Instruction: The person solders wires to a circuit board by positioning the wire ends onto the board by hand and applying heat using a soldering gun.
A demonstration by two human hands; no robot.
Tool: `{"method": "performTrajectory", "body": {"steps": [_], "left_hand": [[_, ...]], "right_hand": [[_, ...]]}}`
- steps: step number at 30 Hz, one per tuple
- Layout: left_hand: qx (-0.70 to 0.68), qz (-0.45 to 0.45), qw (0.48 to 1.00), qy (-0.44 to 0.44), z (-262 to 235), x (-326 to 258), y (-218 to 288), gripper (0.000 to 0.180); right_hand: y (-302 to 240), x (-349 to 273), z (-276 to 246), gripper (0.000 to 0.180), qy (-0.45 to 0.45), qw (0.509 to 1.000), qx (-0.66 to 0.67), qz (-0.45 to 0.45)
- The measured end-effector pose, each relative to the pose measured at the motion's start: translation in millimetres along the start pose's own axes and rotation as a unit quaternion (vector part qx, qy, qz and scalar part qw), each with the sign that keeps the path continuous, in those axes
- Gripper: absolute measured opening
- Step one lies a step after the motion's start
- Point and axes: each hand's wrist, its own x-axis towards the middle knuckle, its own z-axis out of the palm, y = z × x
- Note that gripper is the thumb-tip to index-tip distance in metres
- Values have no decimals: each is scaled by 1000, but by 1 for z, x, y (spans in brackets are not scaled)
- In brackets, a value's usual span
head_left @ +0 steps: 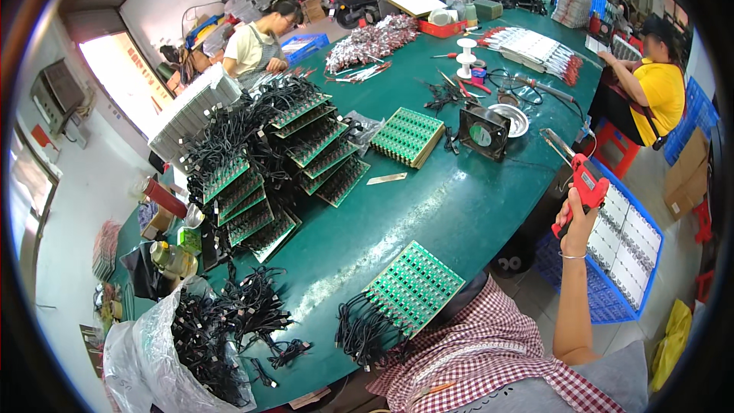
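Green boards with black wires fill much of the table [459, 206]. Many lie stacked in a pile [283, 168], so I think much work is done. One board [413, 287] near the person waits. The right hand [577, 218] grips a red tool [585, 187], raised beside the table. I cannot see the left hand.

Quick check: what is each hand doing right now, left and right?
Left hand: not in view.
Right hand: closed around the red handheld tool, raised beside the green table.
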Motion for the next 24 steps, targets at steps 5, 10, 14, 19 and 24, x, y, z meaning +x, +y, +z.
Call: {"method": "performTrajectory", "body": {"steps": [5, 10, 14, 19, 24], "left_hand": [[-24, 0, 1000, 2, 4, 0, -2, 34], [-49, -1, 999, 11, 10, -1, -5, 34], [-66, -3, 998, 16, 13, -1, -7, 34], [-88, -4, 996, 25, 17, 0, -10, 33], [-111, -6, 993, 31, 23, -2, -12, 33]], "right_hand": [[-3, -8, -2, 28, 0, 1000, -1, 6], [-5, -11, -5, 28, -1, 1000, -5, 12], [-5, -13, -8, 28, -2, 1000, 6, 20], [-7, -13, -9, 27, -9, 1000, 17, 16], [-13, -17, -14, 26, -8, 1000, 26, 7]]}}
